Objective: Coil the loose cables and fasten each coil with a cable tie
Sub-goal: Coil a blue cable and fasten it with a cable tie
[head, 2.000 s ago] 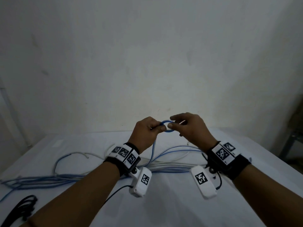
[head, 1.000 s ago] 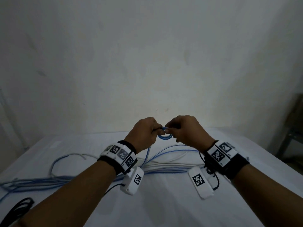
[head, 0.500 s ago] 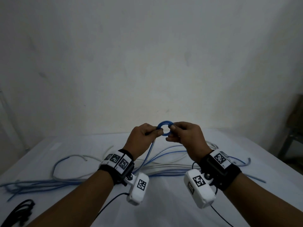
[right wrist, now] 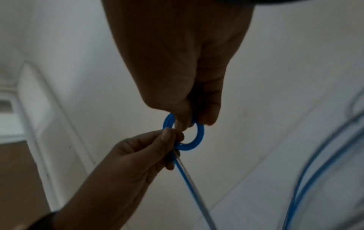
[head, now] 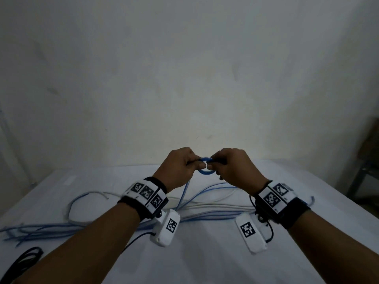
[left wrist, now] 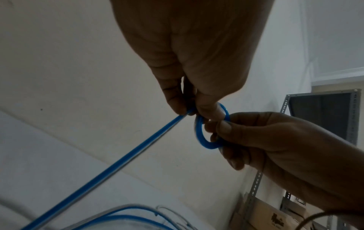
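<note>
A small tight coil of blue cable (head: 205,170) (left wrist: 204,140) (right wrist: 194,140) hangs in the air above the white table (head: 205,253), held between both hands. My left hand (head: 180,167) pinches the coil's left side where the cable's loose run (head: 184,193) (left wrist: 110,168) (right wrist: 189,179) drops to the table. My right hand (head: 231,169) pinches the coil's right side with thumb and fingers curled through the ring. More loose blue and white cables (head: 205,212) lie across the table under my wrists.
A bundle of blue cable ends (head: 30,232) spreads to the table's left edge. Black cable ties (head: 22,261) lie at the near left corner. A plain wall stands behind the table, and a metal rack (left wrist: 319,116) stands to the right.
Both hands have turned the coil and dropped a little; the ring now tilts flatter between closer fingers than half a second ago. The wrists have rolled outward.
</note>
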